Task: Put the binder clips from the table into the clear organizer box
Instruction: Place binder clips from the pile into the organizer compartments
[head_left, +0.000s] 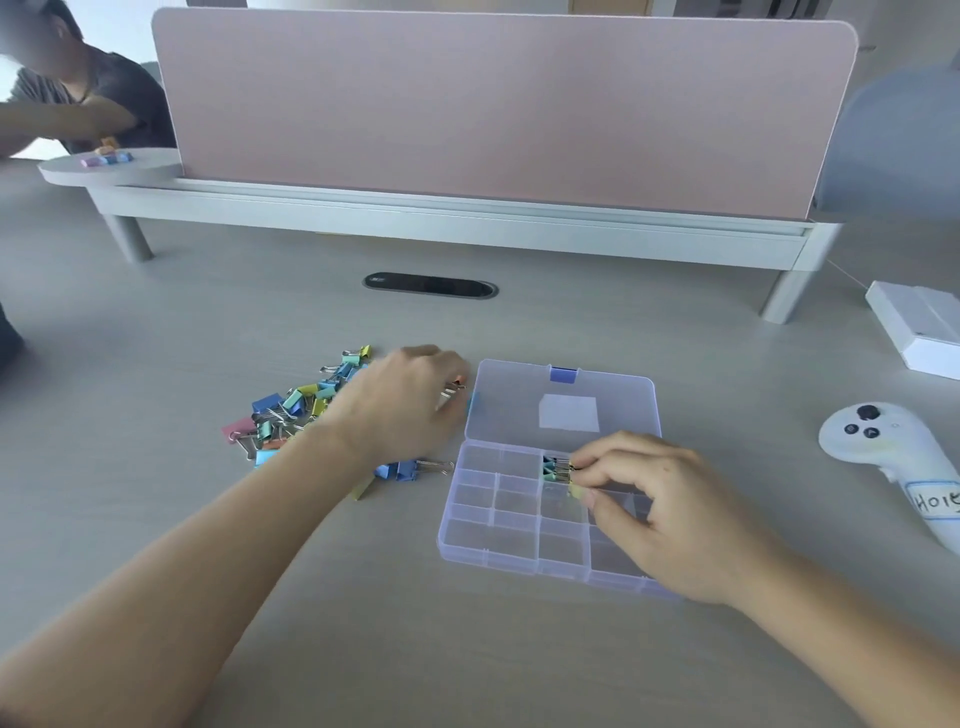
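Pale table (260, 597). Loose pile of coloured clips (291, 410) left of centre. Over its right edge the left hand (405, 400), fingers curled; blurred, but it seems to pinch an orange clip (454, 387) by the wire handles. Just right of the pile, the box (488, 551), its lid (519, 410) open flat behind. Over the box the right hand (660, 504): thumb and forefinger pinch a yellow clip (575, 488), just beside teal clips (551, 466) lying in a back-row compartment. Far right: white controller (893, 457), white carton (919, 327). Rear: pink divider (493, 114). Far left: a second person (93, 98), seated.
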